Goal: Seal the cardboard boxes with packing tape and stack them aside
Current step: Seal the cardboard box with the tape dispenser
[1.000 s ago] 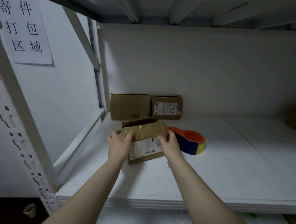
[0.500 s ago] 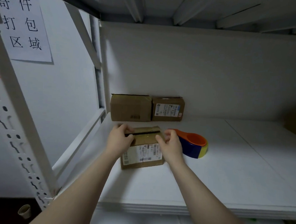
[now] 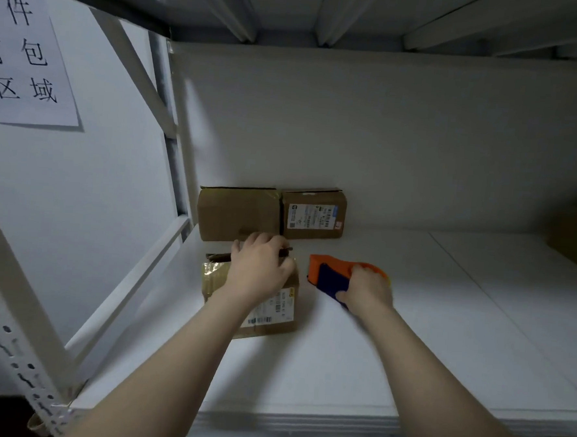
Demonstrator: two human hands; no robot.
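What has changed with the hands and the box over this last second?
The small cardboard box was set down flat on the shelf. The right hand let go of it, moved right and now grips the tape dispenser. The left hand stays on the box top. The two boxes at the back wall have not moved.

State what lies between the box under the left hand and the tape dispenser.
Head view: only a narrow strip of bare white shelf separates the box and the tape dispenser.
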